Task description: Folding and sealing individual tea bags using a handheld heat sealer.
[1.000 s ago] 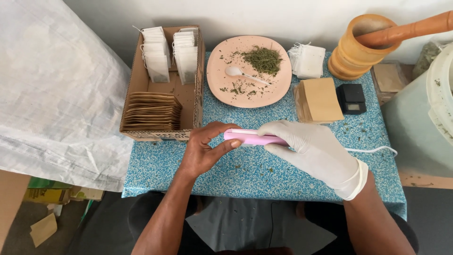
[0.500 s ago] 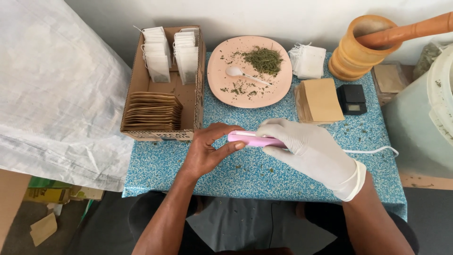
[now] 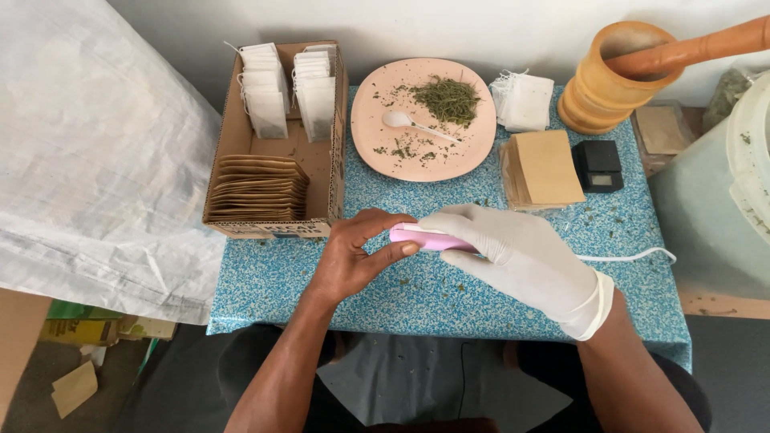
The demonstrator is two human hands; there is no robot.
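Observation:
My right hand (image 3: 525, 261), in a white glove, grips a small pink handheld device (image 3: 423, 237) with a white cord (image 3: 634, 256) trailing right across the blue speckled table (image 3: 449, 289). My bare left hand (image 3: 353, 256) pinches at the device's left end with thumb and fingers; whatever sits between them is hidden. Both hands hover just above the table's middle, in front of the cardboard box (image 3: 277, 144) and the pink plate (image 3: 425, 120).
The box holds white tea bags and a stack of brown envelopes. The plate carries dried green herbs and a white spoon (image 3: 405, 122). Further right lie white bags (image 3: 523, 100), brown envelopes (image 3: 545, 168), a black scale (image 3: 597, 164), a wooden mortar (image 3: 613, 80) with pestle. A white sack (image 3: 88, 160) lies left.
Both hands and the pink device have shifted slightly right and nearer; my left fingers have closed more tightly around its left end.

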